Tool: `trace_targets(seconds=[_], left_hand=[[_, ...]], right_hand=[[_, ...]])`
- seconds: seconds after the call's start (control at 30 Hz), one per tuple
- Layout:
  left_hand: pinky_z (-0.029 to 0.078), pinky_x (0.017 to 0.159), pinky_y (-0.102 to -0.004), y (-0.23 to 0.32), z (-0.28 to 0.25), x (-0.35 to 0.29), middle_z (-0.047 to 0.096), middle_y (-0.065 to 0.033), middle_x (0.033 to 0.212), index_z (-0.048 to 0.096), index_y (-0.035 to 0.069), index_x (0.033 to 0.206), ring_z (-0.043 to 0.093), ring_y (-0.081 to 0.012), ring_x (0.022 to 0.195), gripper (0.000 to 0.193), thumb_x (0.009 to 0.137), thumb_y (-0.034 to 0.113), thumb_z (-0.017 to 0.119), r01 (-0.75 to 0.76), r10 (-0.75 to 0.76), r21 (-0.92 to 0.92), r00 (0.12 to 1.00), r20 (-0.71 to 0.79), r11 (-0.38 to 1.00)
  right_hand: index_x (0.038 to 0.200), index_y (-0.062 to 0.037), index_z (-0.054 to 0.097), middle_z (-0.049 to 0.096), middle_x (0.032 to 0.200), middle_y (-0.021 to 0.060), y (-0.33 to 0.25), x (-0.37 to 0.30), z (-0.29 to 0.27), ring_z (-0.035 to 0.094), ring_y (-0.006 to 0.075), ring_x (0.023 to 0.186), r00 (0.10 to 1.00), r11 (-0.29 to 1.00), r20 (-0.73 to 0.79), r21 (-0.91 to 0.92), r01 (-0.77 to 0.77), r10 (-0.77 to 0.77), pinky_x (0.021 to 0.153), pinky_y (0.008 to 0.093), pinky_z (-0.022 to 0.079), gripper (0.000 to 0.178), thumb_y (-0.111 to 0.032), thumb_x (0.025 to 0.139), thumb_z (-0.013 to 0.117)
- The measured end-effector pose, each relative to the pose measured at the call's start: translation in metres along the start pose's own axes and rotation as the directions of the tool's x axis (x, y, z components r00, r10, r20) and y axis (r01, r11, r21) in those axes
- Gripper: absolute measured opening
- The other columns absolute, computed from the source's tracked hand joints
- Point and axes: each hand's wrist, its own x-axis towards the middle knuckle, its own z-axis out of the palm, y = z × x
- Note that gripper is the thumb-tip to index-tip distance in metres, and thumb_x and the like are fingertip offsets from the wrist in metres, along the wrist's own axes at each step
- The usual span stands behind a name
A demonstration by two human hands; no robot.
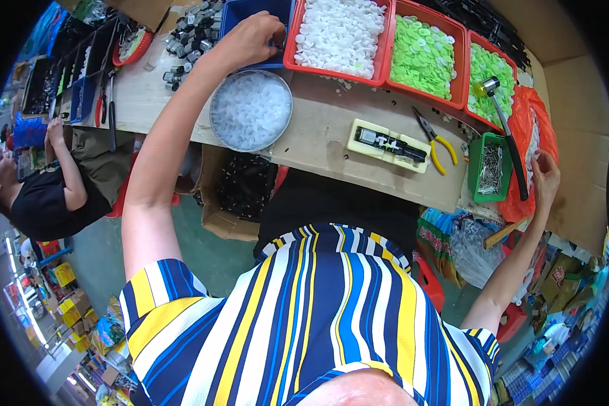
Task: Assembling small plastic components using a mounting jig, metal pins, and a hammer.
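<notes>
My left hand (256,39) reaches over the front of a blue bin (234,15) at the back, its fingers curled down; what they hold is hidden. Beneath that wrist stands a round bowl (252,110) of translucent white plastic pieces. Far right, my right hand (547,177) pinches at the edge of an open red plastic bag (526,116) with whitish pieces in it; the thing between the fingertips is too small to name. A mallet (509,132) leans across a green box (487,137) of metal pins beside that hand. On the bench before me, a cream fixture (360,147) holds a black-and-silver part (390,144).
Yellow-handled pliers (434,142) lie right of the fixture. Red trays hold white caps (340,34) and green discs (423,55). Metal-and-black parts (195,37) are heaped at the back left. Another person (47,193) sits at the left. A cardboard wall (578,122) bounds the right.
</notes>
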Motion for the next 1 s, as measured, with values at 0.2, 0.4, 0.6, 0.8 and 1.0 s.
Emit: trace_targets(seconds=[0.2,0.4,0.6,0.8,1.0], left_hand=[[0.054,0.074,-0.0352,0.012,-0.008,-0.003,0.068,-0.0140,0.085,0.065,0.000,0.105,0.066,-0.0283,0.077,0.030,0.076,0.002,0.072,0.193,-0.201,-0.073,0.973,-0.115,0.978],[0.052,0.067,-0.0234,0.032,-0.029,-0.034,0.070,-0.0057,0.082,0.073,0.001,0.103,0.064,-0.0093,0.072,0.021,0.083,0.008,0.075,0.295,-0.447,-0.487,0.864,-0.231,0.822],[0.053,0.068,-0.0262,0.067,-0.034,-0.078,0.073,-0.0082,0.084,0.075,0.002,0.092,0.069,-0.0141,0.075,0.014,0.079,0.006,0.076,0.396,-0.527,-0.423,0.810,-0.257,0.815],[0.051,0.074,-0.0281,0.067,-0.013,-0.091,0.072,-0.0083,0.085,0.075,0.002,0.092,0.067,-0.0167,0.082,0.016,0.077,0.002,0.076,0.333,-0.413,-0.266,0.839,-0.353,0.904],[0.049,0.069,-0.0237,0.076,-0.018,-0.093,0.072,-0.0031,0.086,0.076,0.003,0.092,0.063,-0.0098,0.077,0.012,0.080,0.003,0.076,0.369,-0.559,-0.476,0.748,-0.358,0.798]], right_hand=[[0.108,0.0007,0.068,0.066,0.089,0.0047,-0.004,-0.005,-0.001,0.061,0.0124,0.084,1.000,0.999,-0.018,0.038,0.023,-0.022,0.080,0.0266,0.049,0.022,-0.007,0.088,0.069],[0.110,0.0006,0.067,0.063,0.088,0.0030,-0.005,-0.012,-0.007,0.058,0.0104,0.085,0.994,0.983,-0.080,0.163,0.081,-0.068,0.080,0.0248,0.048,0.021,-0.008,0.090,0.068],[0.109,0.0006,0.067,0.061,0.085,0.0011,-0.021,-0.021,-0.002,0.056,0.0085,0.081,0.992,0.967,-0.099,0.236,0.099,-0.078,0.076,0.0230,0.046,0.018,-0.006,0.092,0.067],[0.108,0.0018,0.066,0.060,0.084,0.0004,-0.045,-0.022,0.002,0.056,0.0079,0.079,0.988,0.949,-0.081,0.278,0.150,-0.132,0.073,0.0224,0.046,0.019,-0.004,0.091,0.068],[0.110,0.0013,0.066,0.060,0.086,-0.0001,-0.084,-0.036,-0.004,0.056,0.0066,0.080,0.981,0.924,-0.125,0.338,0.180,-0.146,0.073,0.0207,0.046,0.020,-0.003,0.091,0.068]])
